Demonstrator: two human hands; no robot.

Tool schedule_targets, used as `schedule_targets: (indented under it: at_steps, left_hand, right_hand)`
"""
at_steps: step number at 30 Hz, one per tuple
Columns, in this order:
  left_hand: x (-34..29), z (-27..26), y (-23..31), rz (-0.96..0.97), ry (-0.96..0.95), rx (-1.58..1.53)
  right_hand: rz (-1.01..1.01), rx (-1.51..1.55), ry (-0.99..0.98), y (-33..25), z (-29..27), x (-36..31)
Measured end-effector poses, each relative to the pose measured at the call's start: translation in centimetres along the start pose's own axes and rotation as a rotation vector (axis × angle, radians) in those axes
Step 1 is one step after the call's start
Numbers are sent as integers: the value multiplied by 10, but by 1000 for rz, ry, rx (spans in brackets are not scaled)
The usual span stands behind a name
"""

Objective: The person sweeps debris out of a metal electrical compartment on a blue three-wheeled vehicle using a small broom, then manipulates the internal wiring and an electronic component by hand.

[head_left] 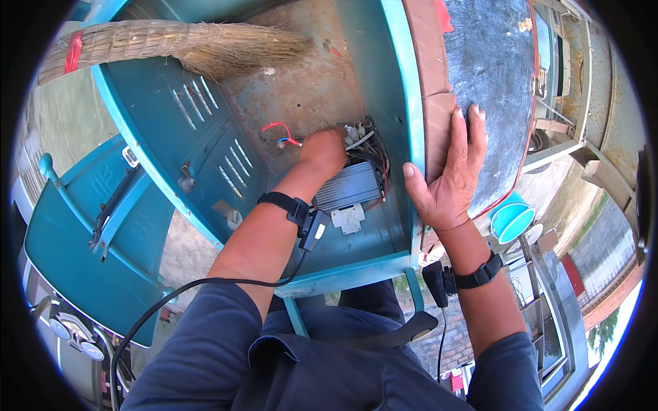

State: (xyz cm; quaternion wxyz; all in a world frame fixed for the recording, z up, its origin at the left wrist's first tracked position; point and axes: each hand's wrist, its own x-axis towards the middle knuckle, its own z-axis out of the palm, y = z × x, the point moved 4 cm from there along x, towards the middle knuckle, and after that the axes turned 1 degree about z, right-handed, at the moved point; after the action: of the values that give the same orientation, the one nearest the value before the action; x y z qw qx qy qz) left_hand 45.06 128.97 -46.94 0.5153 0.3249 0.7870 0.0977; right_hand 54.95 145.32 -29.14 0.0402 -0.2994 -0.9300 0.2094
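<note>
Pale ground (74, 116), a light-blue bucket (513, 222) and metal framing (582, 82) surround an open blue-green metal box (353, 272), its floor stained with rust. Across the far left corner of the box lies a straw broom (199, 44), bristles inside, the bound end with its red band reaching out over the wall. Slots are cut through the left wall.

Near the right wall inside, a grey ribbed metal case (348, 186) sits beside a bundle of wires and plugs (370, 142), with a pale metal plate (349, 218) at its near edge. Just beyond the case, the left hand (323, 152) reaches down next to the wires, its fingers bent and mostly hidden; whether its grip is closed on a wire, I cannot tell. A red wire (277, 127) curves out just left of that hand.

On the right, the right hand (452, 175) rests with its grip spread, thumb apart from the fingers, over a brown strip (428, 61) and a dark panel (493, 82). Both wrists wear black straps (480, 274) carrying small black devices (315, 230)
</note>
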Motion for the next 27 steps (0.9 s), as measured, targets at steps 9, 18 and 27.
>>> schedule_targets:
  at_steps: [9, 18, 27]
  left_hand:
    - [36, 20, -10, -113, -111, -58]
    - [52, 25, -21, -128, -306, -151]
    - [50, 19, -27, -181, -286, -194]
  right_hand:
    - [16, -39, -55, 1, 2, 0]
    - [-9, -38, -66, 3, 2, -1]
    - [-14, -34, -92, 0, -1, 0]
